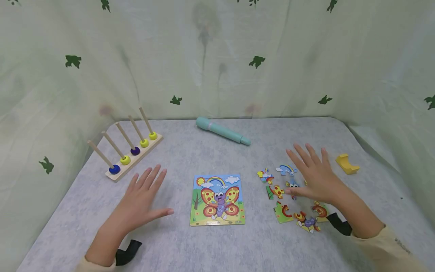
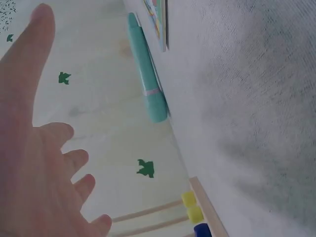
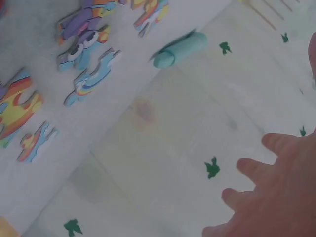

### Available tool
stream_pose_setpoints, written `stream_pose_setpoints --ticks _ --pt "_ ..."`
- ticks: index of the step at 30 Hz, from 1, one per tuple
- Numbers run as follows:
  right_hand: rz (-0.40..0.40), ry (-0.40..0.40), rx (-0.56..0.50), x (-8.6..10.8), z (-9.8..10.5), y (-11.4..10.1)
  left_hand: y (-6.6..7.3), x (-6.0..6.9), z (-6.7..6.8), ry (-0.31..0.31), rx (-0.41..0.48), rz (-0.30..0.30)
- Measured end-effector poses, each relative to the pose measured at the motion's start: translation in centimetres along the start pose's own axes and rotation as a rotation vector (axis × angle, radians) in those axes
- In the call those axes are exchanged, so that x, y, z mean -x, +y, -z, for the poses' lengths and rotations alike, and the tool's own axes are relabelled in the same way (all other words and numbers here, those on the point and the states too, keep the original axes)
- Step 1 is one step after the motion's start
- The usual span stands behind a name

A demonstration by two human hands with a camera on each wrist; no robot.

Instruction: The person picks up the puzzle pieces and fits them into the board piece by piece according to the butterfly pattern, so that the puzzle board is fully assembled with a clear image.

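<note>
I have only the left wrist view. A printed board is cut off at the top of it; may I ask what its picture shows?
Observer: The board shows a butterfly with spotted wings.
Operator: Thank you. Where is the right hand, please?
Observer: It is near the loose puzzle pieces, with its fingers spread.
Operator: My view cuts off the peg stand also. How many pegs does it have?
Observer: Five, in one row.

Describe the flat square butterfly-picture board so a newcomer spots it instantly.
On the pale grey tabletop, look between the person's left hand and right hand. There lies the flat square board, printed with a purple butterfly. It alone shows the whole picture; the irregular multicoloured puzzle pieces to its right carry fragments.
</note>
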State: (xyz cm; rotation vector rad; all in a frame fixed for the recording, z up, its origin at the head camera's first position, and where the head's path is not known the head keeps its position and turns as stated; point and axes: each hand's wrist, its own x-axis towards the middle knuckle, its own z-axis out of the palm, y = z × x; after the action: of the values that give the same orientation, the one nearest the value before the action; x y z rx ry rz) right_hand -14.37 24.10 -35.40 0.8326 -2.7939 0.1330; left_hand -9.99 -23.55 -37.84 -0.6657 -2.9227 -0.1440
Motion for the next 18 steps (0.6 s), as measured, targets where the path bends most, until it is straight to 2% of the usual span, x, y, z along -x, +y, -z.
stream_pose_setpoints --ticks 4,8,12,18 --pt "0.024 0.039 -0.125 -1.6 -0.5 0.3 0.2 -0.6 -0.9 0.026 0.107 -0.013" --pt "0.018 0.028 -0.320 -3.0 -1.9 0.7 1.1 -1.3 -1.8 0.027 0.233 -0.007" --pt "-0.023 -0.044 -0.504 -3.8 -3.4 0.8 2.2 -1.8 -2.8 0.001 0.324 0.010" --pt "-0.066 -0.174 -0.630 -4.5 -5.3 0.9 3.3 -2.3 -4.2 -0.060 0.452 0.027"
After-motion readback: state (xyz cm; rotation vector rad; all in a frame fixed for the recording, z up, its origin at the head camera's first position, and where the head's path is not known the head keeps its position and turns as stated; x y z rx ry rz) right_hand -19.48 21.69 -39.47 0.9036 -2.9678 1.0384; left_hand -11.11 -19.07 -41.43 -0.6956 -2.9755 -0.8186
